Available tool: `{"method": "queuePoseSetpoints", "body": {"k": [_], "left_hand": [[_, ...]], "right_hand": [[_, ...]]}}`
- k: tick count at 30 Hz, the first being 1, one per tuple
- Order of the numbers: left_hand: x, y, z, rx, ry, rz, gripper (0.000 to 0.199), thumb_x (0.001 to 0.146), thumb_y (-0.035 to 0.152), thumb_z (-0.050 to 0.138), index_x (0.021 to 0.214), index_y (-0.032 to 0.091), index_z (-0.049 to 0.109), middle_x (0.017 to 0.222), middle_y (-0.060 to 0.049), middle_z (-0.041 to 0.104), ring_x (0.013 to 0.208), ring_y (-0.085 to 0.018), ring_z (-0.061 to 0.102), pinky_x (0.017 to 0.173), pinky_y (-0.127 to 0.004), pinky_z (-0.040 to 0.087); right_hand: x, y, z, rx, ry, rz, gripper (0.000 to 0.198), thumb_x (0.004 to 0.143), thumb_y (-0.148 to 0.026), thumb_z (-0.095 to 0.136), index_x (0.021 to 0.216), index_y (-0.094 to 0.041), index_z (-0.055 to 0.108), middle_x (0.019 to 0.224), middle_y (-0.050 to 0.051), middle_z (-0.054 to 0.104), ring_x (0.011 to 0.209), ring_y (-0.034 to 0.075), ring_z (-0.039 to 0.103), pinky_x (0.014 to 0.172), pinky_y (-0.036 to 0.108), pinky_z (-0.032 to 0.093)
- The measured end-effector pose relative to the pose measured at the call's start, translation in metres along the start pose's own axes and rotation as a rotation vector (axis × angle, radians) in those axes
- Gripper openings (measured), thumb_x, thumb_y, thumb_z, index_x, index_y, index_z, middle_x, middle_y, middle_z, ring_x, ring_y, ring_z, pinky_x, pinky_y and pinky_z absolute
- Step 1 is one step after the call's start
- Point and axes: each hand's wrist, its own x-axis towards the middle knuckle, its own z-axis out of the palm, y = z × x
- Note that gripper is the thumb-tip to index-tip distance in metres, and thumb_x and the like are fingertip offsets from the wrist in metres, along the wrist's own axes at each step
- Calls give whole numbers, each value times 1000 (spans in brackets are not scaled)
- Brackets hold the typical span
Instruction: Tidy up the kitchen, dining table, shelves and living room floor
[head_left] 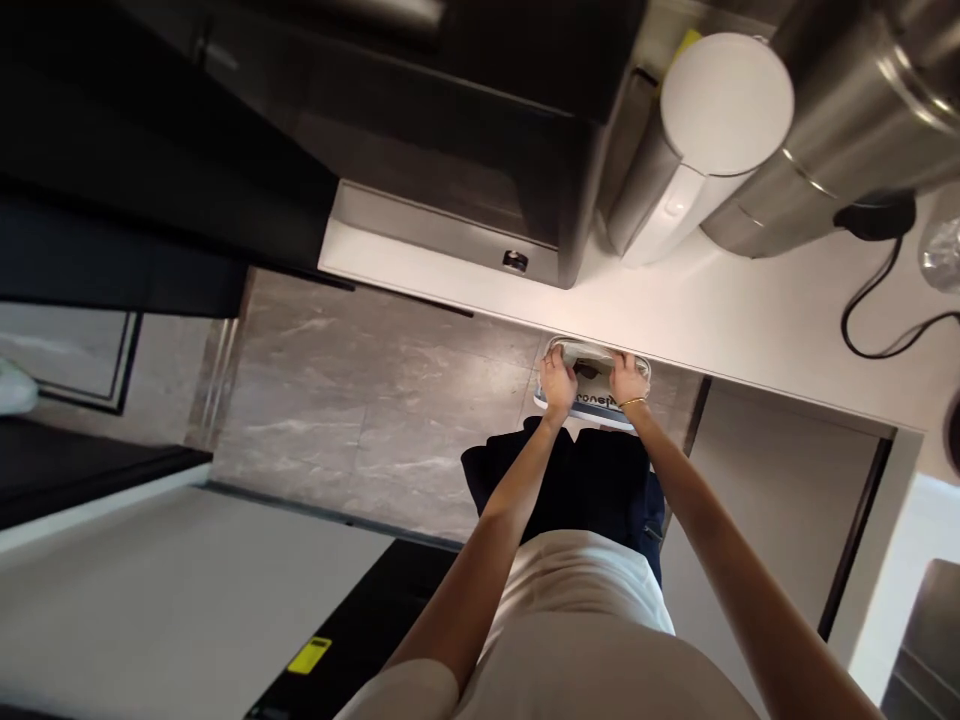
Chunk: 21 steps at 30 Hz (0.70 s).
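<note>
Low in front of the counter, an open-topped trash bin (pixel 598 408) with a rounded white rim and a pale liner stands between my hands. Printed lettering shows on its near side, and something dark lies inside. My left hand (pixel 557 382) grips the liner at the left of the rim, fingers curled over it. At the right of the rim, my right hand (pixel 628 380) closes on the liner in the same way, with a thin bracelet at the wrist. The fingertips and the lower part of the bin are partly hidden.
The white counter edge (pixel 637 345) runs just beyond the bin. On the counter stand a dark oven-like appliance (pixel 450 150), a white pitcher (pixel 727 105), a steel canister (pixel 795 170) and a black cord (pixel 847 325). Grey tiled floor (pixel 360 380) extends left.
</note>
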Motion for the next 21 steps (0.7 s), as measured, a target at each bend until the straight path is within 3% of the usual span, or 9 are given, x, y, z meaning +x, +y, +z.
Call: {"method": "queuePoseSetpoints", "body": {"k": [6,10,13,17,21], "left_hand": [[-15,6,6,-71,111,-26,55,85,7,44,140,10,38,142,-22,46,139,-31,39,115,-52,33],[-22,2,2,-103,165,-43,55,85,7,43,140,10,36,143,-21,45,139,-28,38,116,-48,32],[-15,0,-3,-93,119,-26,53,88,9,41,141,13,38,141,-18,50,135,-28,41,114,-48,33],[9,-10,-15,61,25,-11,38,93,19,45,130,14,52,124,-17,63,123,-33,48,106,-52,36],[39,-23,-28,177,-108,131,30,97,23,42,115,15,64,103,-16,69,112,-31,53,100,-47,40]], "right_hand": [[-3,-4,-5,-76,91,14,36,98,-30,37,121,-17,61,119,17,57,88,23,60,77,36,45],[-17,-1,0,-81,140,22,36,99,-30,35,118,-13,61,113,17,60,98,27,58,81,37,45],[-18,2,2,-43,130,26,38,99,-29,34,119,-11,61,111,18,61,101,28,57,84,39,44],[-14,6,2,26,146,-1,40,98,-25,33,126,-15,60,119,17,59,108,27,54,90,40,44],[-22,19,6,34,269,56,46,91,-22,40,133,-15,57,134,18,52,115,30,49,96,44,41]]}}
